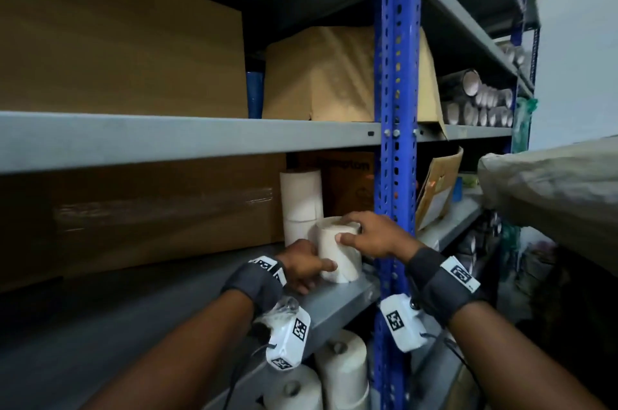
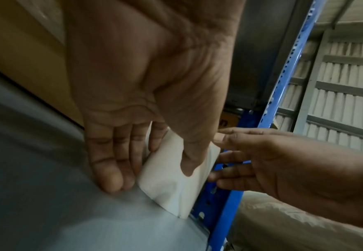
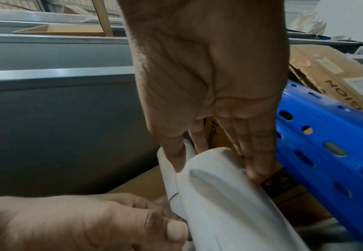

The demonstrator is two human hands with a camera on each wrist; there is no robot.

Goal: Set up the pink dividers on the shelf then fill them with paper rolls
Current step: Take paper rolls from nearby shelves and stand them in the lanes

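A white paper roll (image 1: 337, 259) stands upright on the grey shelf (image 1: 167, 326), close to the blue upright. My left hand (image 1: 311, 267) holds its lower left side, thumb across the front. My right hand (image 1: 347, 229) grips its top edge, thumb in front and fingers over the top. In the left wrist view the left hand (image 2: 152, 176) has its fingers flat against the roll (image 2: 169, 186) and its thumb across it, while the right hand (image 2: 262, 166) reaches in from the right. The right wrist view shows the right hand (image 3: 215, 169) pinching the roll's (image 3: 229, 203) rim. No pink divider is in view.
Two more rolls (image 1: 301, 198) stand stacked just behind. A large cardboard box (image 1: 150, 215) fills the shelf to the left. The blue perforated upright (image 1: 396, 142) rises right beside the roll. More rolls (image 1: 337, 373) sit on the shelf below.
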